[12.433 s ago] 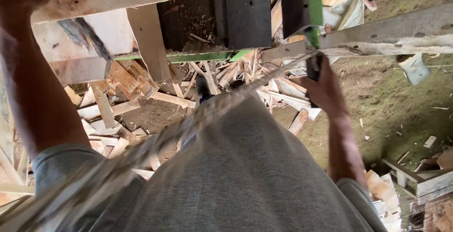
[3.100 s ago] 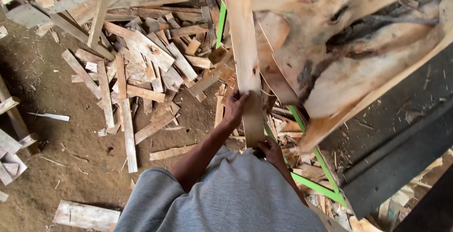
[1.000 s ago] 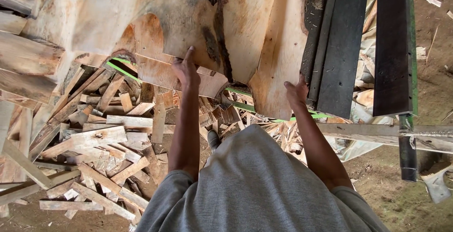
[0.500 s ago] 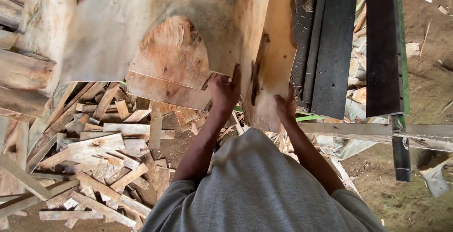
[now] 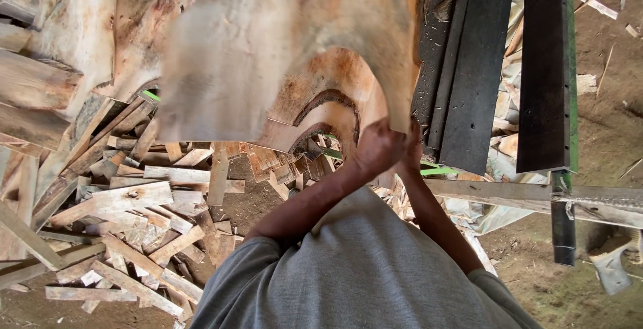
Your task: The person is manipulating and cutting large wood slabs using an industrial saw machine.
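Note:
A large pale wooden slab point(image 5: 268, 61) with a rough curved edge fills the top of the head view, blurred with motion. My left hand point(image 5: 375, 147) and my right hand point(image 5: 410, 143) are close together at the slab's lower right corner, both gripping its edge. Behind the slab sits a rounded reddish-brown piece of log point(image 5: 328, 101) with dark bark lines. My grey shirt covers the bottom of the view.
Dark metal rails point(image 5: 469, 68) of a machine run down on the right, with a green-edged bar point(image 5: 549, 68). A heap of offcut planks point(image 5: 127, 208) covers the dirt floor on the left. More logs point(image 5: 60, 34) lie at the upper left.
My hands have come together at the slab's right corner. The slab has swung across to the left and covers more of the log.

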